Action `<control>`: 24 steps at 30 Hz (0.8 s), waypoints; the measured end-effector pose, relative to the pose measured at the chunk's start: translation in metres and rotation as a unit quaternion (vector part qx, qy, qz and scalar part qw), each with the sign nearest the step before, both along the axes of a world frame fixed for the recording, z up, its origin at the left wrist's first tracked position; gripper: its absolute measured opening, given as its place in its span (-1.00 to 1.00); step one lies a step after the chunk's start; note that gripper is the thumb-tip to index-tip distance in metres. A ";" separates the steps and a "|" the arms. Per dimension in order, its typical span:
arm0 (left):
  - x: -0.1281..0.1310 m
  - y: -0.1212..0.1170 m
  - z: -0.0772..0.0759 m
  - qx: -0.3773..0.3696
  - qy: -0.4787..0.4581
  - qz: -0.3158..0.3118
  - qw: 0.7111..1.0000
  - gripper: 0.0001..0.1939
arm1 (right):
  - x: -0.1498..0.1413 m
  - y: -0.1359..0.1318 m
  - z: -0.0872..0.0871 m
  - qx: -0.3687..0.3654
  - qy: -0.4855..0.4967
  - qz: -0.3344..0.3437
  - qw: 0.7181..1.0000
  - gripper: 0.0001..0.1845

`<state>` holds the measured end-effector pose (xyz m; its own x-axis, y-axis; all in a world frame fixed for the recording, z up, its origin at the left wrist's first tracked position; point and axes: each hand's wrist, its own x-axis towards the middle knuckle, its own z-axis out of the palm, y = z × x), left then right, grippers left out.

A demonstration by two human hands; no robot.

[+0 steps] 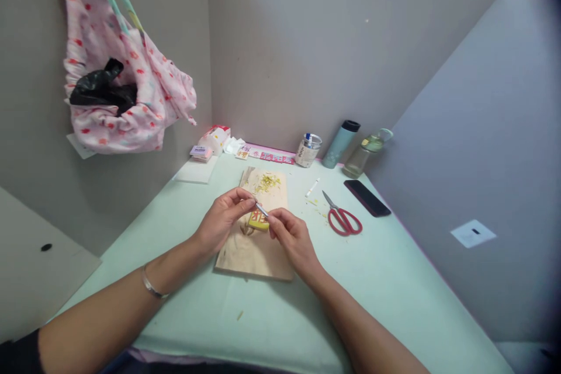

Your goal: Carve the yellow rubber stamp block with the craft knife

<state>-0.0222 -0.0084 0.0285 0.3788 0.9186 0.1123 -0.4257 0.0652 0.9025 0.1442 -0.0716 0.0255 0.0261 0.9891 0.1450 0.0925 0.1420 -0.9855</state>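
Note:
A slim silver tool (262,209), like a small carving knife or pen, spans the gap between my two hands. My left hand (228,213) pinches its upper end with thumb and forefinger. The lower end sits in the closed fingers of my right hand (291,236). Just behind the tool lies a yellow block (258,220) with red lettering carved on its face, partly covered by my fingers. It rests on a wooden board (263,257). Toward the board's far end is a heap of thin yellow-green shavings (268,181).
Red-handled scissors (345,220) lie to the right, beside a dark phone (367,198). A white stick (312,188), a jar (308,150), a tumbler (340,144) and a green bottle (366,153) stand or lie behind. At left hangs a pink cloth bag (149,82).

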 end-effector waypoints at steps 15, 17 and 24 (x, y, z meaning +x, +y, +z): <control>0.000 -0.001 0.002 -0.010 0.007 -0.027 1.000 -0.70 | 0.003 0.002 0.001 -0.107 0.082 0.094 0.986 -0.61; 0.002 -0.001 0.000 -0.018 0.009 -0.042 0.999 -0.69 | 0.001 0.002 -0.001 -0.090 0.075 0.073 0.990 -0.61; 0.002 -0.002 -0.002 -0.018 0.023 -0.046 0.999 -0.73 | -0.002 -0.003 0.002 -0.018 -0.015 0.031 0.999 -0.64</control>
